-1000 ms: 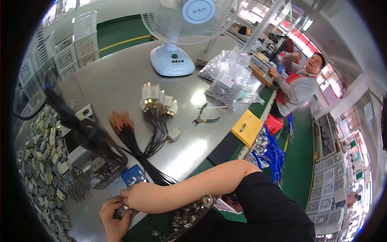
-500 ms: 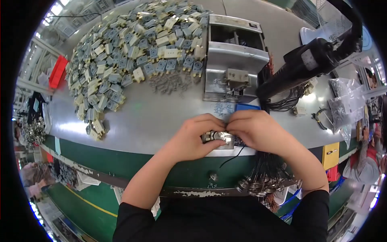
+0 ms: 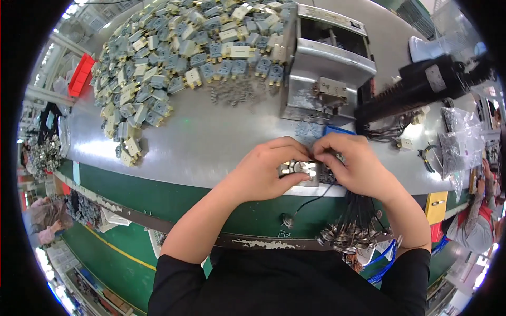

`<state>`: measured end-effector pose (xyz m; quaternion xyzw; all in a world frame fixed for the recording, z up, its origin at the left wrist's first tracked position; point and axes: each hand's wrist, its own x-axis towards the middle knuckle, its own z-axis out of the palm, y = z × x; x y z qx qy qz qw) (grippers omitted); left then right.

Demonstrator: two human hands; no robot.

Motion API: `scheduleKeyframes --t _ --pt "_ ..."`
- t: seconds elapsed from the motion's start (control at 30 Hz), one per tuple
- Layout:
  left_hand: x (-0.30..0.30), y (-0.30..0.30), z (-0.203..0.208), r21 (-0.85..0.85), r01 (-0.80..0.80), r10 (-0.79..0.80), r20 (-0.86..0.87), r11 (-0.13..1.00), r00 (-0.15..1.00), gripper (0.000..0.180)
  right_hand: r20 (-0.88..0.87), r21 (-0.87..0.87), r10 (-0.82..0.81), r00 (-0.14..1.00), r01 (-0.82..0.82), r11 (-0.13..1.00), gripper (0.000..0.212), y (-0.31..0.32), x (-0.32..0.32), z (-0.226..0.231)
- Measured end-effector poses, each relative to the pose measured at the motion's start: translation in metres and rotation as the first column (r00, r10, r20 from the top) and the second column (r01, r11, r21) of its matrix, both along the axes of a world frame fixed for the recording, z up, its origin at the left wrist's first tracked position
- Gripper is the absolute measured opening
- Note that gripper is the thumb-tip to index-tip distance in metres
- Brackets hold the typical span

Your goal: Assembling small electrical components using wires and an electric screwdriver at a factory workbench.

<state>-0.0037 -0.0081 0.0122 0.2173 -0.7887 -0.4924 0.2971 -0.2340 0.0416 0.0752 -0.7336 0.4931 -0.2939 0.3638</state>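
At the front edge of the bench, my left hand (image 3: 274,167) holds a small metal fitting with pale contacts (image 3: 302,168), its thumb on the near side and fingers curled behind. My right hand (image 3: 353,162) meets the left fingertips at the fitting's far right corner. Its thumb and forefinger are bent close together; whatever lies between them is hidden. Beneath the right palm, a patch of small dark metal parts (image 3: 329,174) shows. A black lead with a round metal end (image 3: 287,220) hangs over the green bench edge just below the fitting.
Grey and cream switch-like blocks (image 3: 200,42) pile at the back left, with loose springs (image 3: 234,92) before them. A metal fixture (image 3: 329,68), blue tray (image 3: 338,130) and black tool (image 3: 411,95) stand beyond my hands. Bundled leads (image 3: 350,229) hang at right, below pliers (image 3: 427,158).
The whole view has shifted, so bench things sit farther right and higher. My right hand's thumb has drawn back, uncovering more small dark parts. The left hand keeps its hold on the fitting.
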Motion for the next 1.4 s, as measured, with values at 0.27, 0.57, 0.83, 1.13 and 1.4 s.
scheduleKeyframes --t 0.27,0.57,0.83,1.13,1.4 --pt "-0.009 0.007 -0.016 -0.120 0.040 -0.048 -0.067 0.992 0.997 0.033 -0.091 -0.222 -0.107 0.990 0.085 0.971 0.014 0.027 0.007 -0.017" --pt "0.002 0.009 -0.015 -0.126 -0.003 -0.006 -0.074 0.992 0.997 0.036 -0.153 -0.249 -0.057 0.987 0.017 0.968 0.012 0.034 0.024 0.002" --pt "-0.004 0.015 -0.015 -0.082 -0.011 0.006 -0.058 0.997 0.998 0.038 -0.130 -0.171 -0.101 0.986 0.078 0.982 0.018 0.028 0.015 -0.003" --pt "0.005 0.006 -0.016 -0.038 -0.027 0.025 -0.058 0.999 0.998 0.037 -0.149 -0.158 -0.035 0.988 0.011 0.987 0.023 0.009 0.018 -0.003" --pt "-0.011 0.008 0.001 -0.007 -0.021 0.021 0.003 1.000 1.000 0.036 -0.057 0.013 -0.120 0.991 0.121 0.993 0.026 0.010 -0.002 -0.009"
